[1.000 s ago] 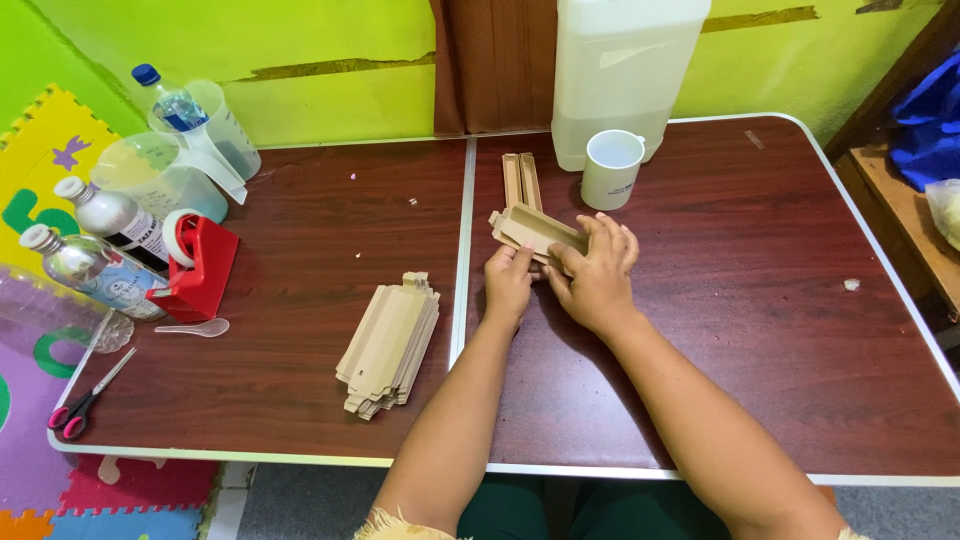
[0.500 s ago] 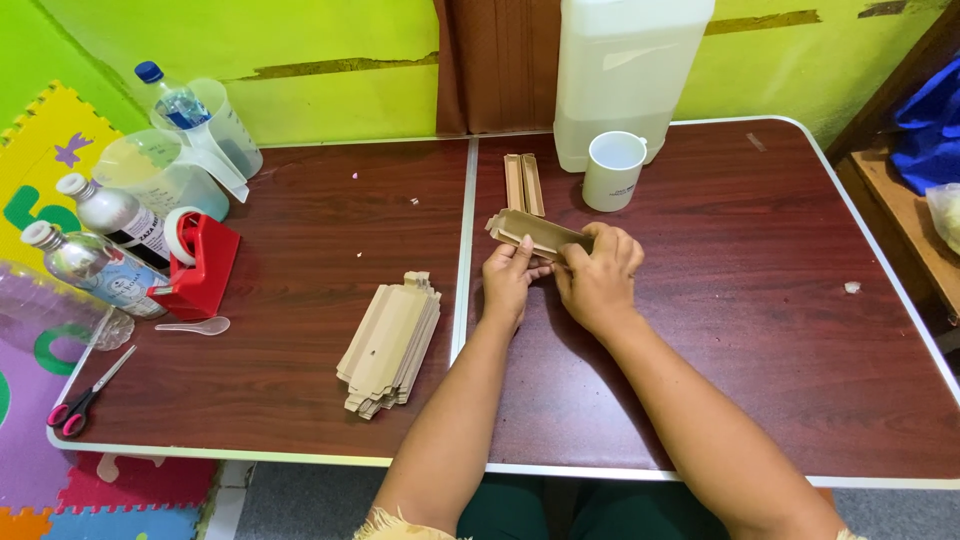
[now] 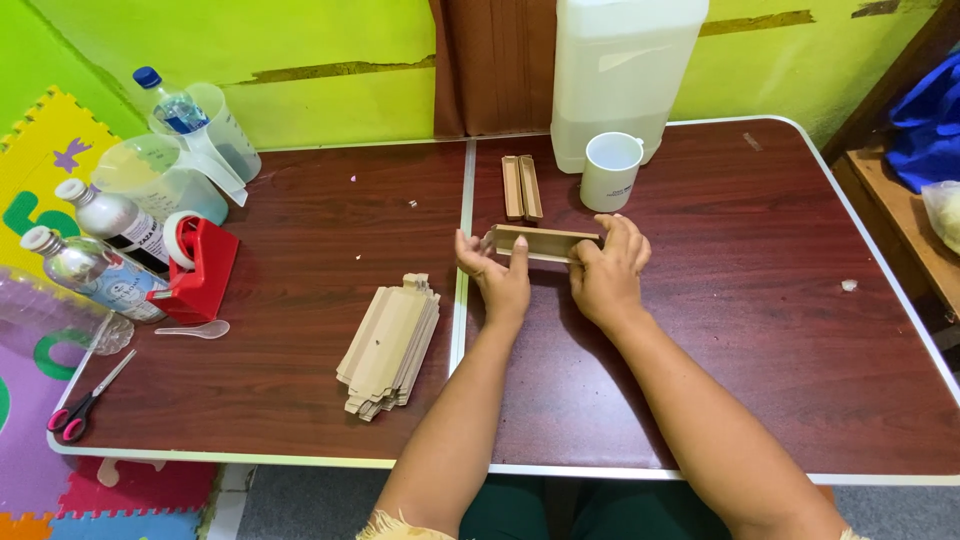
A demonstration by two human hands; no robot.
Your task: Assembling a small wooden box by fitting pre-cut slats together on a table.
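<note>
Nearest me, a stack of flat cardboard blanks [image 3: 390, 340] lies left of the table [image 3: 760, 380] seam. Beyond it, my left hand [image 3: 497, 275] and right hand [image 3: 608, 272] pinch opposite ends of a folded cardboard box [image 3: 540, 242], fingers closed on it just above the tabletop. Farther off lie two finished boxes [image 3: 521, 187], with a white cup [image 3: 609, 171] to their right.

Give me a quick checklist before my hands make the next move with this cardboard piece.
1. Both hands on the cardboard piece: ok, left hand at one end, right hand at the other.
2. Piece kept off the white cup: ok, apart.
3. Two folded pieces out of the way: ok.
4. Stack of flat blanks nearby: ok.
5. Piece's folds fully closed: cannot tell.
</note>
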